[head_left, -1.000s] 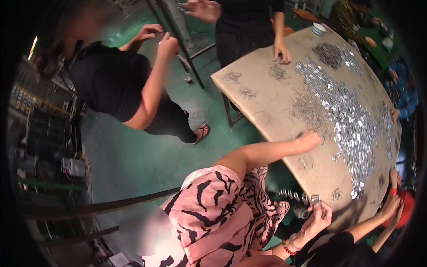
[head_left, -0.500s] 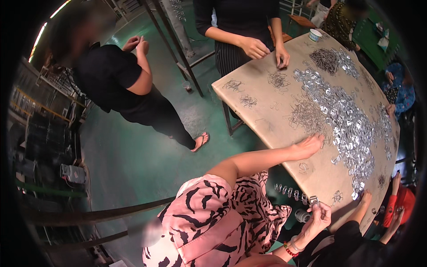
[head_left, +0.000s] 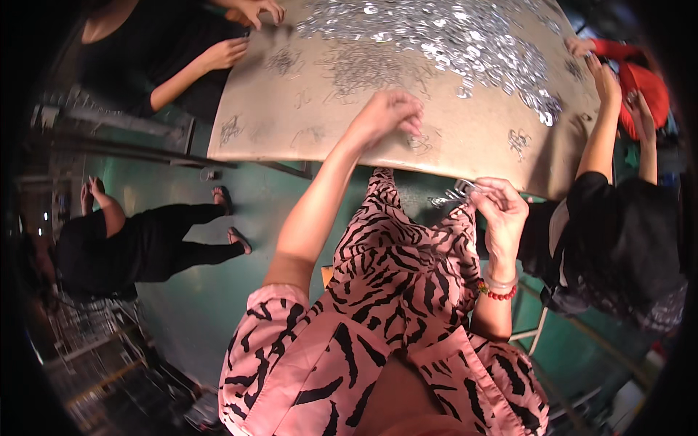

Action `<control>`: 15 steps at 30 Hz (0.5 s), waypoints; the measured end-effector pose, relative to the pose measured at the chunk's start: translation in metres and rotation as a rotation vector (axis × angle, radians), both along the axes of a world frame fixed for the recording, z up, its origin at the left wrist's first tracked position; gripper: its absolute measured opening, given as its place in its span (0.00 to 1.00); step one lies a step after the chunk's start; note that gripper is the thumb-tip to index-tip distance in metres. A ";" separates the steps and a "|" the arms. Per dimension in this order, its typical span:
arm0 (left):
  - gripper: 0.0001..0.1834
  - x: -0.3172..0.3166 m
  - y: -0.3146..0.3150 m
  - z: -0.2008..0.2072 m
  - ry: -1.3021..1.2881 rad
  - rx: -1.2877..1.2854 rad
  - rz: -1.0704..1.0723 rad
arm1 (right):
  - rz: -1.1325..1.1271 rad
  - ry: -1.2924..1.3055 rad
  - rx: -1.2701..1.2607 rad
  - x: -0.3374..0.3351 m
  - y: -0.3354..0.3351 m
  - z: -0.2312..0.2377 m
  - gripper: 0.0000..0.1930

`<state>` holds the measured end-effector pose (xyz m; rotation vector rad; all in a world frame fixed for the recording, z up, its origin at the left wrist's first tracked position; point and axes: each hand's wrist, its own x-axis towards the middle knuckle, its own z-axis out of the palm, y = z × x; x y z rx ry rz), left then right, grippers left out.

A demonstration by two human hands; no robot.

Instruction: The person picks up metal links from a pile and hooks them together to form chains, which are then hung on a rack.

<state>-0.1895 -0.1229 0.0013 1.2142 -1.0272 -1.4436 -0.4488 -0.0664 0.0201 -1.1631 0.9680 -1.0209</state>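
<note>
Tan and broad, the table spreads from eleven o'clock round to two. The green floor shows at eight o'clock. Pink with black stripes, the person's own clothing fills six o'clock. A person in black is at three o'clock, beside the table's near corner; another, standing co-worker in black is at nine, apart from the table; a seated-height figure in black is at ten, both hands near the table's edge. A red sleeve reaches in at two.

The silver heap of shiny metal pieces lies on the table at one o'clock, the wire heap of thin grey bits at twelve.

The right hand, at three o'clock, pinches the end of a short row of metal clips between thumb and fingers — the row hangs toward nine from the fingertips, by the table's near edge. The left hand, between twelve and one, is over the table, blurred, fingers bent inward; whether it grips anything I cannot tell. Smallest are a wire bundle on the table at two o'clock and the red beaded bracelet on the right wrist, at four.
</note>
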 end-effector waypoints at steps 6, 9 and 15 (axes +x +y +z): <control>0.08 -0.080 0.071 0.030 -0.113 -0.300 -0.194 | -0.088 -0.135 0.008 0.003 0.004 -0.005 0.09; 0.08 -0.092 0.073 0.021 -0.515 -0.572 -0.076 | -0.139 -0.134 0.010 0.003 0.005 -0.001 0.07; 0.06 -0.108 0.081 0.022 -0.665 -0.597 0.128 | -0.130 -0.090 -0.147 0.012 0.004 0.002 0.06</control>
